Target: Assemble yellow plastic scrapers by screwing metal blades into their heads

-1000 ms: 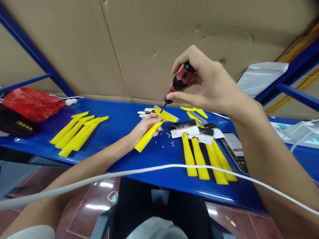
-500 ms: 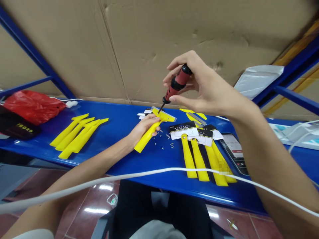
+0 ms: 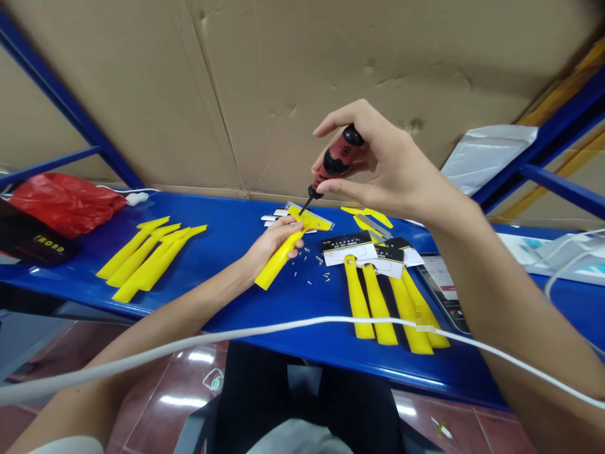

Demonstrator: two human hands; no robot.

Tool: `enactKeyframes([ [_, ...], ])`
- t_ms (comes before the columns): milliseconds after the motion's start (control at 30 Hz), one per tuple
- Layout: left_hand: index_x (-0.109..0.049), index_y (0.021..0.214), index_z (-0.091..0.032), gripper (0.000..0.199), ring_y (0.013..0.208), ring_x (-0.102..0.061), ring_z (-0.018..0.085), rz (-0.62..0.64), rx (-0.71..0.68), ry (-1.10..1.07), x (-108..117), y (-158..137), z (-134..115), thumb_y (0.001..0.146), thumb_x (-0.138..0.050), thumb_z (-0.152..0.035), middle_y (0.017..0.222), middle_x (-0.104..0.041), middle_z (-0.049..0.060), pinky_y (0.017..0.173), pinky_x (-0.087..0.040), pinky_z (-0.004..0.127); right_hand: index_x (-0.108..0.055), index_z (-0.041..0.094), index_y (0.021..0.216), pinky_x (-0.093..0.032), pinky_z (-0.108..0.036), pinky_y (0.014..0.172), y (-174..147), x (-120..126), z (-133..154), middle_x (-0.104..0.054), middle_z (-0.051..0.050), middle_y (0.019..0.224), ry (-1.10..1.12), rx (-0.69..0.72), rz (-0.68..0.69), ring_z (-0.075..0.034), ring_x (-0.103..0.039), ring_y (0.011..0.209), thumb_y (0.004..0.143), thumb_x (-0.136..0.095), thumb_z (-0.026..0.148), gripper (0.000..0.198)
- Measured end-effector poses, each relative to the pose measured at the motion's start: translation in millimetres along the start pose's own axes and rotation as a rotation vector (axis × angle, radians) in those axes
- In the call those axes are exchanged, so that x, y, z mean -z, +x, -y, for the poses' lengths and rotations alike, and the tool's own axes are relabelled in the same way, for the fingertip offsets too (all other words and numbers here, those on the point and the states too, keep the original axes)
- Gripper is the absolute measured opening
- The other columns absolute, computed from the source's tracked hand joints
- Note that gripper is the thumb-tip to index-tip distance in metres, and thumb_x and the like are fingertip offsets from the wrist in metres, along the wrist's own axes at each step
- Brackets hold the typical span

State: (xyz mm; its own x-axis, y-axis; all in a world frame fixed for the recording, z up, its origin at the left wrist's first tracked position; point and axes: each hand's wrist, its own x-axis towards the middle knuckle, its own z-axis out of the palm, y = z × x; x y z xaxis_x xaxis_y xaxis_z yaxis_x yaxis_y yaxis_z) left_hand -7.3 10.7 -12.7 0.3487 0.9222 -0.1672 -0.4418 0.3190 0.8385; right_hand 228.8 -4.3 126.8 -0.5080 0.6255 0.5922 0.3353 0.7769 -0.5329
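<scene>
Holding the yellow scraper (image 3: 280,261) over the bench (image 3: 265,315), our left grip (image 3: 278,241) pinching its neck | our right grip (image 3: 390,162) curled around the screwdriver (image 3: 336,162), tip at the scraper's head | we judge it light, stiff, slightly slippery, best held near the neck

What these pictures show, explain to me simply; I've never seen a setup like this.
There's no machine: these are a person's own two bare hands. The view comes from a camera worn on their head, facing forward and down.

The left hand holds a yellow tool. The right hand holds a screwdriver, its tip at the tool's wide end.

On the blue table lie small loose bits, probably screws, yellow pieces to the left, and cards, yellow handles and a phone to the right.
</scene>
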Motion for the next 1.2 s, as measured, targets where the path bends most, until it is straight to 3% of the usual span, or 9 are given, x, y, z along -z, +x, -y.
enactKeyframes([
  [167, -0.062, 0.116, -0.021, 0.038, 0.059, -0.071, 0.01, 0.014, 0.005, 0.022, -1.5, -1.9, 0.7, 0.09, -0.089, -0.015, 0.106, -0.08, 0.007, 0.042, -0.048, 0.015, -0.065, 0.046, 0.134, -0.069, -0.057, 0.101, -0.9, 2.9, 2.6, -0.08, 0.0, 0.118, -0.016, -0.008, -0.014, -0.034, -0.077, 0.111, 0.082, -0.098, 0.035, 0.062],
  [300, -0.061, 0.113, -0.02, 0.036, 0.059, -0.07, 0.01, 0.024, 0.006, 0.012, -1.0, -1.0, -0.4, 0.089, -0.088, -0.015, 0.106, -0.08, 0.007, 0.041, -0.046, 0.015, -0.07, 0.045, 0.122, -0.069, -0.061, 0.1, -0.2, 3.6, 3.4, -0.079, -0.001, 0.13, 0.065, 0.025, -0.009, -0.037, -0.075, 0.123, 0.079, -0.099, 0.033, 0.053],
  [467, -0.06, 0.112, -0.021, 0.041, 0.057, -0.069, 0.01, 0.045, -0.004, 0.028, -0.7, -1.8, -2.9, 0.086, -0.092, -0.017, 0.104, -0.078, 0.005, 0.041, -0.044, 0.016, -0.07, 0.044, 0.122, -0.07, -0.057, 0.094, 1.3, 1.7, 2.3, -0.076, -0.002, 0.111, 0.115, 0.021, -0.1, -0.035, -0.077, 0.112, 0.079, -0.102, 0.037, 0.054],
  [600, -0.061, 0.113, -0.021, 0.037, 0.058, -0.069, 0.01, 0.071, -0.019, 0.047, -2.0, -3.1, 0.2, 0.089, -0.089, -0.02, 0.11, -0.079, 0.008, 0.042, -0.045, 0.016, -0.07, 0.042, 0.124, -0.069, -0.053, 0.091, -0.4, 3.4, 6.6, -0.076, -0.003, 0.115, 0.085, 0.008, -0.124, -0.037, -0.075, 0.114, 0.073, -0.106, 0.038, 0.063],
  [733, -0.061, 0.11, -0.02, 0.034, 0.056, -0.068, 0.011, 0.057, 0.002, 0.028, -2.7, -1.3, 1.5, 0.089, -0.086, -0.016, 0.105, -0.079, 0.008, 0.04, -0.043, 0.016, -0.071, 0.043, 0.119, -0.069, -0.056, 0.098, -2.9, 3.6, 12.7, -0.076, -0.001, 0.133, 0.093, 0.001, -0.044, -0.037, -0.074, 0.122, 0.08, -0.1, 0.038, 0.049],
  [933, -0.061, 0.11, -0.02, 0.034, 0.056, -0.068, 0.011, 0.048, 0.0, 0.002, -4.9, -1.9, -1.5, 0.088, -0.087, -0.014, 0.098, -0.077, 0.004, 0.04, -0.043, 0.016, -0.072, 0.044, 0.122, -0.07, -0.056, 0.092, -3.9, 4.5, 15.8, -0.083, 0.0, 0.112, 0.015, -0.043, -0.055, -0.038, -0.075, 0.115, 0.078, -0.101, 0.04, 0.053],
  [1133, -0.059, 0.109, -0.02, 0.032, 0.055, -0.068, 0.01, 0.028, 0.021, 0.029, -6.5, -2.4, -1.3, 0.09, -0.084, -0.012, 0.101, -0.078, 0.005, 0.039, -0.043, 0.016, -0.079, 0.042, 0.117, -0.066, -0.058, 0.102, -4.0, 12.0, 20.5, -0.079, -0.001, 0.135, -0.084, 0.015, -0.023, -0.038, -0.074, 0.117, 0.081, -0.096, 0.03, 0.041],
  [1200, -0.06, 0.109, -0.02, 0.033, 0.056, -0.069, 0.01, 0.031, 0.016, 0.029, -4.9, -1.5, -1.0, 0.089, -0.085, -0.013, 0.101, -0.077, 0.005, 0.039, -0.043, 0.016, -0.08, 0.041, 0.114, -0.066, -0.059, 0.101, -3.9, 11.9, 20.1, -0.08, -0.002, 0.129, -0.066, 0.027, -0.026, -0.037, -0.075, 0.114, 0.083, -0.095, 0.03, 0.035],
])
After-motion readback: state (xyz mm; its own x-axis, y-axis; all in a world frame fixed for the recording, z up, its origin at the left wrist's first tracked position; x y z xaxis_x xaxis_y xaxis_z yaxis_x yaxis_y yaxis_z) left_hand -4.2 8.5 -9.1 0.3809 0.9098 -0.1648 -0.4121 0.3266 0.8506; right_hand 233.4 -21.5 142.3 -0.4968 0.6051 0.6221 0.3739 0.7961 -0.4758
